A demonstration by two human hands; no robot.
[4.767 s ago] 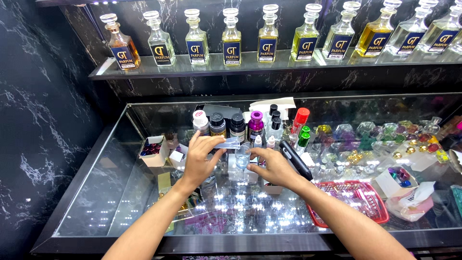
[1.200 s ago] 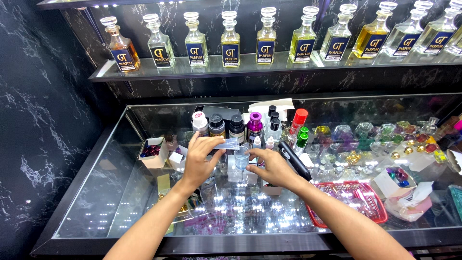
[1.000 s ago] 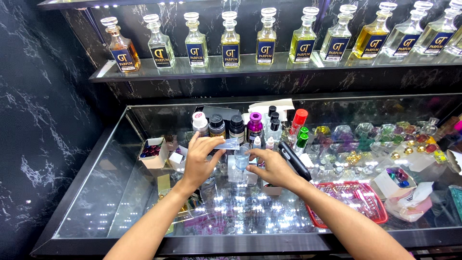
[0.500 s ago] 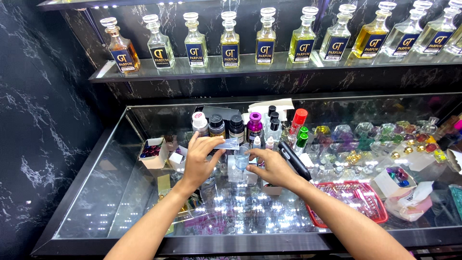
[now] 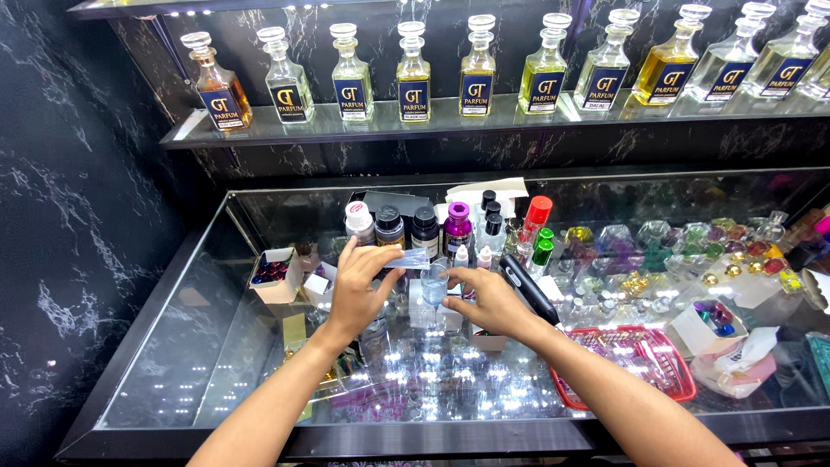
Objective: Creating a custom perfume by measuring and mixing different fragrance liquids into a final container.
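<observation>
We've got both forearms coming up over the glass counter. Our left hand is curled, thumb & fingers pinched on a small clear tube lying roughly level, its far end tipped toward the right hand. Our right hand sits just beside the left, fingers closed round the base of a small clear bottle w/ pale blue liquid, standing upright on the glass; tube's end is right above the bottle's mouth, can't tell if they touch.

Just right of the right hand a black pen-shaped tool lies slanted, & nearer us on that side a red mesh basket. Left of the left hand, a small open box w/ dark red bits inside.

Just beyond both hands stands a cluster of bottles: white-capped one, two black-capped jars, a purple bottle, a red-capped bottle. Further right under the glass, many small coloured glass flasks.

Farthest off, above the hands, a glass shelf carries a row of stoppered perfume bottles, liquid from amber to pale yellow to clear.
</observation>
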